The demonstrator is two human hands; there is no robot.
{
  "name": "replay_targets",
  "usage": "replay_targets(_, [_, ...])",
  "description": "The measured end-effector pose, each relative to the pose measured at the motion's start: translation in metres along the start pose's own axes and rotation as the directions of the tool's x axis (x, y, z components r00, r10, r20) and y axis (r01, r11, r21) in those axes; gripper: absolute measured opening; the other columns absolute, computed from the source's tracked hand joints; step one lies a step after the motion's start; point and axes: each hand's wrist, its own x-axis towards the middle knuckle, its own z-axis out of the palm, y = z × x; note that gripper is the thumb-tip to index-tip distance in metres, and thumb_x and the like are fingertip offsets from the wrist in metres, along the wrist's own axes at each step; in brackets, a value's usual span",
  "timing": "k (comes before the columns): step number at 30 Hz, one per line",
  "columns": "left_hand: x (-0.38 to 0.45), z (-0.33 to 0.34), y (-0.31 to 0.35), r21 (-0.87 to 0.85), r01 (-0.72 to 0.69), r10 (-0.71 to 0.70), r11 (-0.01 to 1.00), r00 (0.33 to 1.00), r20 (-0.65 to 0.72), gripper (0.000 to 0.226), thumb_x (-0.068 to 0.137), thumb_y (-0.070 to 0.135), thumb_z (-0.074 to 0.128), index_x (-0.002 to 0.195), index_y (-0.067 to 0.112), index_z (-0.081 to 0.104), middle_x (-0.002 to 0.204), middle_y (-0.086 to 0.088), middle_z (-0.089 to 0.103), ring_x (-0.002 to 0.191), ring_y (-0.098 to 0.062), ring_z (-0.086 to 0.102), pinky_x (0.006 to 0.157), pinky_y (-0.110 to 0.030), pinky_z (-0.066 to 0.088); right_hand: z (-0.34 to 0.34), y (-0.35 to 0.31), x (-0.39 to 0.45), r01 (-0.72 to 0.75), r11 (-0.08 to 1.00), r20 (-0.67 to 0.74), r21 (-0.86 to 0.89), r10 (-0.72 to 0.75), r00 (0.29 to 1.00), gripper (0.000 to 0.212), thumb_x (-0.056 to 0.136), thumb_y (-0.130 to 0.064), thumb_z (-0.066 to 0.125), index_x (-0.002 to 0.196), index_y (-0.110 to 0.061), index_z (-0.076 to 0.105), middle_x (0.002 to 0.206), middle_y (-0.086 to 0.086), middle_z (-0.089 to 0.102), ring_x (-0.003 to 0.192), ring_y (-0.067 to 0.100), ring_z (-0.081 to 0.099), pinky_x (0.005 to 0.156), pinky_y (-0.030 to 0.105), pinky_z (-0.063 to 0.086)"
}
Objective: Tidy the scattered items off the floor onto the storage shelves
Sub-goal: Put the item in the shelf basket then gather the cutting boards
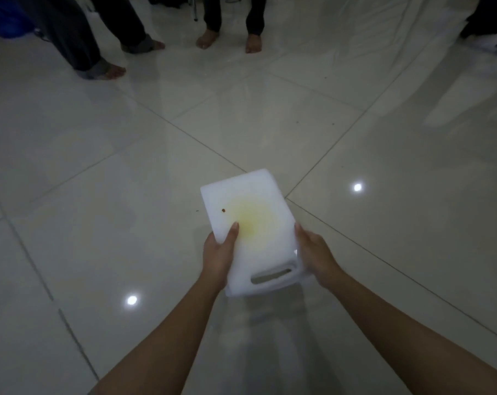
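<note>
Two hands hold a white cutting board above the tiled floor, low in the middle of the frame.

The left hand point(218, 256) grips the cutting board point(251, 229) at its left edge, thumb laid on top; the right hand point(315, 255) clasps its right edge near the handle slot point(271, 275). A yellow stain point(251, 219) marks its face. Across the floor point(99, 166), several people's bare feet point(230, 41) stand along the upper frame.

no readable text, labels, brands or numbers anywhere in view
</note>
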Motion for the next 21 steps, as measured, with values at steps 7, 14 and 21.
replay_targets(7, [0.04, 0.086, 0.065, 0.028, -0.007, 0.002, 1.0, 0.981, 0.193, 0.037, 0.081, 0.029, 0.077, 0.113, 0.015, 0.066, 0.107, -0.004, 0.073, 0.094, -0.023, 0.071, 0.081, -0.041, 0.059, -0.08, -0.02, 0.052, 0.036, 0.985, -0.157, 0.169, -0.009, 0.988, 0.048, 0.101, -0.045, 0.045, 0.098, -0.003, 0.068, 0.097, 0.009, 0.07, 0.08, 0.017, 0.061, 0.076, 0.031, 0.051])
replay_targets(14, [-0.002, 0.157, 0.16, 0.241, -0.188, 0.096, 0.952, 0.933, 0.346, 0.026, 0.095, 0.037, 0.06, 0.111, 0.016, 0.063, 0.098, 0.006, 0.069, 0.085, -0.005, 0.068, 0.063, -0.014, 0.055, -0.167, -0.07, 0.005, -0.005, 0.946, -0.265, 0.325, 0.096, 0.959, 0.05, 0.101, -0.045, 0.045, 0.095, 0.001, 0.063, 0.083, 0.011, 0.064, 0.074, 0.017, 0.054, 0.068, 0.031, 0.045])
replay_targets(21, [-0.103, 0.205, 0.305, 0.293, -0.305, 0.114, 0.906, 0.845, 0.523, 0.022, 0.095, 0.035, 0.059, 0.112, 0.021, 0.058, 0.098, 0.013, 0.064, 0.077, 0.011, 0.063, 0.061, -0.007, 0.048, -0.274, -0.19, -0.118, -0.02, 0.864, -0.355, 0.503, 0.227, 0.907, 0.055, 0.097, -0.05, 0.049, 0.098, 0.004, 0.061, 0.107, 0.027, 0.066, 0.102, 0.049, 0.062, 0.081, 0.069, 0.05])
